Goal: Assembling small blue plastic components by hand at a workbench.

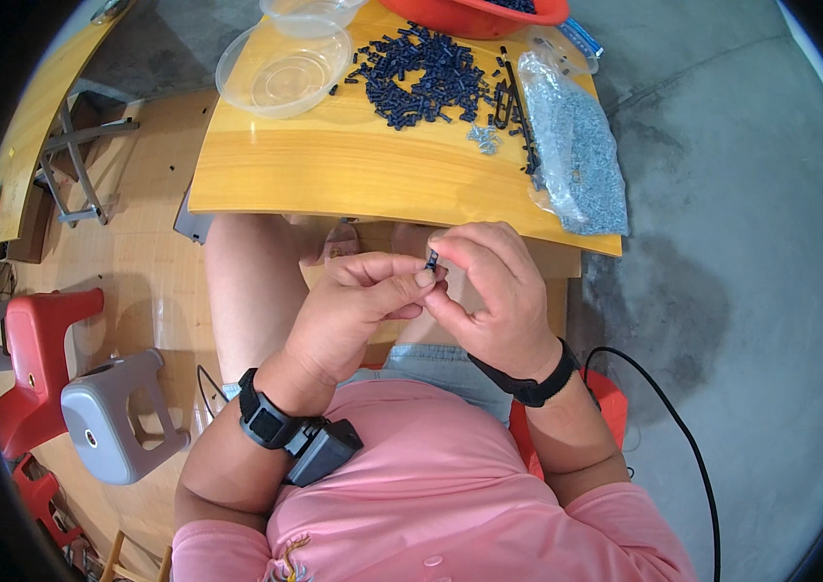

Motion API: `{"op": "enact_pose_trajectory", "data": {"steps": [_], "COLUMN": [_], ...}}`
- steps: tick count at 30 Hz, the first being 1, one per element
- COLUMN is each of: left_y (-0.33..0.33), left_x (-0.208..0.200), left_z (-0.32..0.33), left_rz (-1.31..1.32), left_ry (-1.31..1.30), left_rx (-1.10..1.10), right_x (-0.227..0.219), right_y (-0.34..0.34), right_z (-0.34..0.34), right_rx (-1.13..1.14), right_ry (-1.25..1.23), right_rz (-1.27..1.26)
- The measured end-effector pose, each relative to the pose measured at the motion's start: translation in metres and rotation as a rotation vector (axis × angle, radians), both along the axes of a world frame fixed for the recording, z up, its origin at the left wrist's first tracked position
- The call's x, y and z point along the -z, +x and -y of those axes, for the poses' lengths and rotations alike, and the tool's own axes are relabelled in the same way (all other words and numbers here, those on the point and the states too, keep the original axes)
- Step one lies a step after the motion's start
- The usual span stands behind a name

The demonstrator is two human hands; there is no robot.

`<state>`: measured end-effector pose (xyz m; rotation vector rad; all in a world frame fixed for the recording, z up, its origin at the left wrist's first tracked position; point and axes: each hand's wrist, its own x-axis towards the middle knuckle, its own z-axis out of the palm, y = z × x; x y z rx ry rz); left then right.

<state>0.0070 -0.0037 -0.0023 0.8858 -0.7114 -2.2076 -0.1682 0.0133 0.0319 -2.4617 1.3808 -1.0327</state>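
Just off the table's near edge, above my lap, my two hands meet around a small dark blue plastic piece (432, 260). My left hand (372, 291) pinches it from the left between thumb and fingertips. From the right, my right hand (494, 291) closes its thumb and forefinger on it, hiding part of it. On the table lies a loose heap of similar dark blue pieces (421, 82). A few tiny silvery metal parts (484, 139) lie beside the heap, near a clear plastic bag (576, 145) full of small silvery parts.
A clear round tub (285, 73) stands on the yellow wooden table (334, 170), with a red basin (474, 17) at its far side. A thin black rod (520, 112) lies by the bag. Grey (120, 417) and red (38, 364) stools stand at left; a black cable (683, 436) hangs at right.
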Motion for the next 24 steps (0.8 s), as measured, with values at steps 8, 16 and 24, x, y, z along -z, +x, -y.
{"op": "enact_pose_trajectory", "data": {"steps": [8,16,24], "left_y": [-0.0012,-0.0044,0.0005], "left_x": [-0.004,-0.0026,-0.0061], "left_z": [-0.0034,-0.0088,-0.0059], "left_rz": [0.14,0.171,0.136], "left_ry": [-0.197,-0.244,-0.193], "left_rx": [-0.032,-0.103,-0.044], "right_x": [-0.0037,-0.0011,0.0], "right_y": [0.0004,-0.0012,0.0033], "right_z": [-0.0007,0.0006,-0.0016], "right_rx": [0.002,0.007,-0.085], "right_ry": [0.018,-0.034,-0.016], "right_rz": [-0.081,-0.138,0.03]}}
